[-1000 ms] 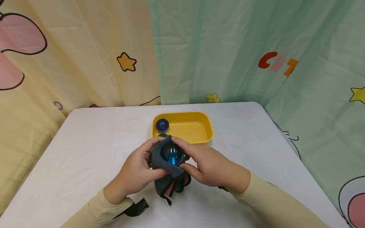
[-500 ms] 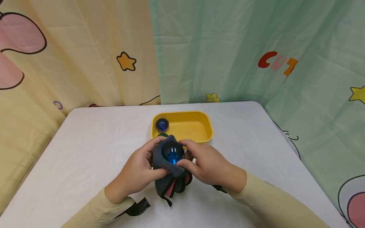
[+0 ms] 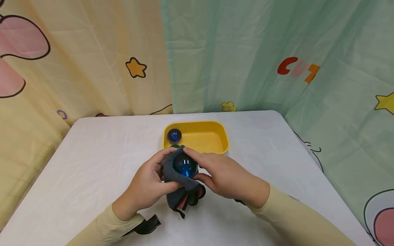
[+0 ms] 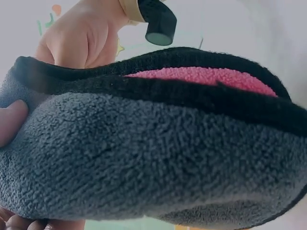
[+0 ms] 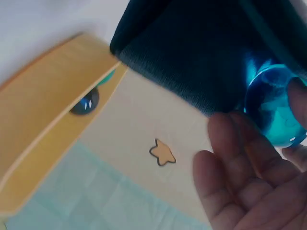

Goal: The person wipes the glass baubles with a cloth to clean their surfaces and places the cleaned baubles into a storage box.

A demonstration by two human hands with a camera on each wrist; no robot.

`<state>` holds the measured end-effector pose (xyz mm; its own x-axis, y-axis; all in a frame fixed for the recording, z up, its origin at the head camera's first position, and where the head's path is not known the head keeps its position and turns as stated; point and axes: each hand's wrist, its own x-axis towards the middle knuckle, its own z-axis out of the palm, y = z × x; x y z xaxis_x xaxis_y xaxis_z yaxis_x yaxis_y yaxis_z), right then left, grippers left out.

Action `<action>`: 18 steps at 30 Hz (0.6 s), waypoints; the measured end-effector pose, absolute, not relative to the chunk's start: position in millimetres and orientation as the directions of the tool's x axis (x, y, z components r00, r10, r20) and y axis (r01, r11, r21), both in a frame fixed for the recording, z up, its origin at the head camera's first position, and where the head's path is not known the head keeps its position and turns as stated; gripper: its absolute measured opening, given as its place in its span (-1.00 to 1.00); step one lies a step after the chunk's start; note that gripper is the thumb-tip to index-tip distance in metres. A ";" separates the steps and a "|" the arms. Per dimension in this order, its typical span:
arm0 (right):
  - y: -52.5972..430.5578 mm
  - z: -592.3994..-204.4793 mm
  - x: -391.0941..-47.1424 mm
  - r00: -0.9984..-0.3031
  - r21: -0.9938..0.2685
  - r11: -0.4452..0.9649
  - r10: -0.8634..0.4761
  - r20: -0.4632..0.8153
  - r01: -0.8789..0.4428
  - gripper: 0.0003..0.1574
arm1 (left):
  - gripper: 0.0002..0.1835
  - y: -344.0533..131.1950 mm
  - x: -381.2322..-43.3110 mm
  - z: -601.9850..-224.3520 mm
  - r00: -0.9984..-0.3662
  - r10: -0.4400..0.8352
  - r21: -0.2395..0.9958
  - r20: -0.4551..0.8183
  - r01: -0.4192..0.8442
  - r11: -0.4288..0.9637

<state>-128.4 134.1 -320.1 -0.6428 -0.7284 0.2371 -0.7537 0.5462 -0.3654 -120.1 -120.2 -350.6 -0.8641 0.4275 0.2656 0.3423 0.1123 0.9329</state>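
A clear blue ball [image 3: 185, 165] sits in the fold of a grey fleecy cloth [image 3: 171, 175] with black edging. My left hand [image 3: 142, 186] grips the cloth from the left, thumb at the near side and fingers at the far side. From the right, my right hand [image 3: 228, 175] holds the ball, index finger over its far edge and thumb low on the near side. In the right wrist view, the ball [image 5: 274, 115] shows between thumb and fingers, under the dark cloth. Pink fabric [image 4: 216, 74] shows between black edges in the left wrist view.
Just beyond the hands stands a yellow tray [image 3: 209, 136] on the white-covered table [image 3: 107, 147]. A dark blue ball [image 3: 174, 136] lies at its left end, with a green round thing [image 3: 174, 146] mostly hidden by the cloth. Printed curtains [image 3: 215, 51] close off the back and sides.
The right hand shifts a little back and forth at the ball; its index finger now reaches farther over the top. The left hand keeps its grip on the cloth, nearly still.
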 end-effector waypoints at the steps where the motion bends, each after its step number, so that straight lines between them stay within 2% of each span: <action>1: 134.4 -321.2 -129.0 -0.619 -0.301 0.544 -0.731 0.289 -0.783 0.01 | -0.19 -120.1 -120.3 -350.5 -0.864 0.427 0.933 0.266 0.342 0.112; 4: 134.9 -324.2 -130.4 -0.553 -0.139 0.549 -0.725 0.410 -0.824 -0.08 | -0.19 -120.0 -121.2 -350.1 -0.861 0.434 0.931 0.266 0.347 0.117; 6: 134.1 -325.5 -130.6 -0.556 -0.127 0.561 -0.714 0.425 -0.818 -0.14 | -0.20 -120.1 -122.0 -349.7 -0.858 0.443 0.928 0.262 0.350 0.129; 8: 132.3 -327.4 -130.0 -0.609 -0.217 0.573 -0.695 0.383 -0.791 -0.17 | -0.20 -120.1 -122.3 -349.1 -0.855 0.451 0.924 0.255 0.352 0.146; 11: 128.7 -330.5 -128.1 -0.707 -0.436 0.570 -0.648 0.282 -0.697 -0.34 | -0.21 -119.9 -122.1 -348.3 -0.856 0.459 0.919 0.238 0.351 0.179; 14: 126.1 -332.3 -126.5 -0.762 -0.585 0.545 -0.611 0.214 -0.601 -0.47 | -0.20 -119.6 -121.2 -348.6 -0.861 0.452 0.918 0.235 0.350 0.189; 16: 125.7 -331.5 -126.5 -0.765 -0.612 0.530 -0.611 0.204 -0.586 -0.43 | -0.19 -119.3 -121.2 -349.1 -0.864 0.442 0.921 0.242 0.348 0.177; 18: 126.9 -328.9 -127.3 -0.752 -0.597 0.532 -0.629 0.195 -0.600 -0.28 | -0.18 -119.7 -121.2 -350.1 -0.866 0.435 0.927 0.247 0.341 0.154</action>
